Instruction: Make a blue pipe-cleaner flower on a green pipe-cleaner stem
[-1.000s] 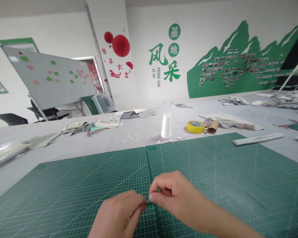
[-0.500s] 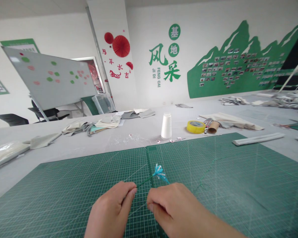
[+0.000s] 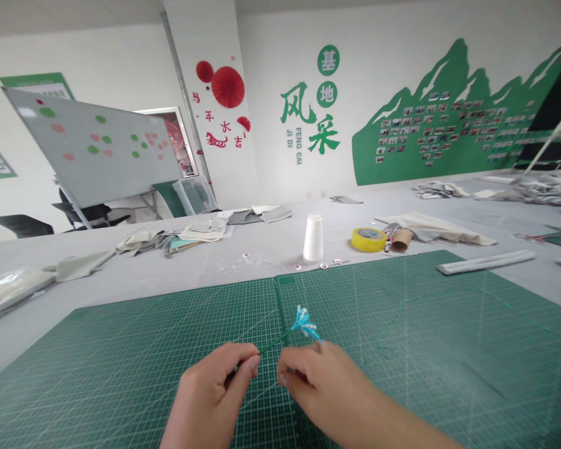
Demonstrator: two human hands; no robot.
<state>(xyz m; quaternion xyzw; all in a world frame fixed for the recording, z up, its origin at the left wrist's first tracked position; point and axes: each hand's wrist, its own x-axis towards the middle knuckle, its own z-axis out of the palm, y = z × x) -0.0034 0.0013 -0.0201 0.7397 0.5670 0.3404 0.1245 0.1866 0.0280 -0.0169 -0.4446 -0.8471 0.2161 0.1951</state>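
A small blue and white beaded flower (image 3: pixel 305 323) on a thin green stem (image 3: pixel 275 342) is above the green cutting mats. Thumb and forefinger of my left hand (image 3: pixel 217 390) pinch the lower end of the stem, and the flower points up and to the right. My right hand (image 3: pixel 320 386) is closed just below the flower, its fingers curled together; what they grip, if anything, is hidden. A green thread (image 3: pixel 388 324) lies in a loose curve on the right mat.
Beyond the mats (image 3: pixel 177 312) stand a white thread cone (image 3: pixel 313 238), a yellow tape roll (image 3: pixel 369 240) and a brown cardboard tube (image 3: pixel 401 241). A pale rolled strip (image 3: pixel 486 262) lies across the right mat's far edge. Fabric pieces (image 3: pixel 201 229) lie further left.
The flower has shifted slightly right and turned a little. My left hand has moved slightly right with the stem still pinched; my right hand has barely moved.
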